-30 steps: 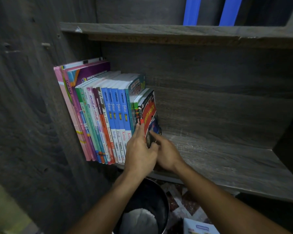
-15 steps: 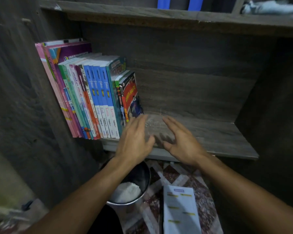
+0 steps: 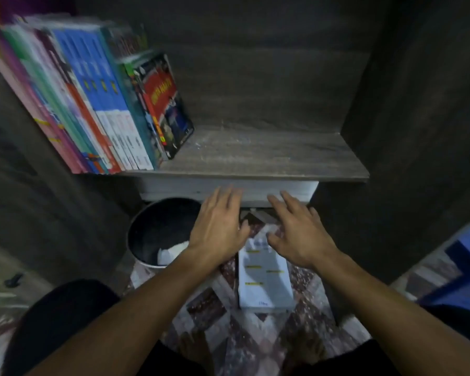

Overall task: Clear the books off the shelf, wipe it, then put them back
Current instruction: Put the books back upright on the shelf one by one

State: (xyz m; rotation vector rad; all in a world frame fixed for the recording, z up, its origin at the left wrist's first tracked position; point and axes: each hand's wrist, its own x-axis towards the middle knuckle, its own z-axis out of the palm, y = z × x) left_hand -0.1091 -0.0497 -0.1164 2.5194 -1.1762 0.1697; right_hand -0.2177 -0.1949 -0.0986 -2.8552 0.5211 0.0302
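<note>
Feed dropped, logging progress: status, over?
Left hand, right hand open, empty. Books stand at shelf's left; white book on floor beneath hands. Black bucket beside it, not blocking.

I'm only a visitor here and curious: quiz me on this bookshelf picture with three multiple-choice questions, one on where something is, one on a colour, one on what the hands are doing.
1. Where on the shelf do the books stand?
A. at its left end
B. in the middle
C. at its right end

2. What colour is the cloth in the bucket?
A. red
B. green
C. white

3. What are the left hand and right hand doing?
A. gripping one book together
B. spread open, holding nothing
C. wringing the cloth

Answers: 1 A, the whole row is packed at the left side. 2 C, a white lump shows inside the black bucket. 3 B, all fingers are straight with nothing in them.
</note>
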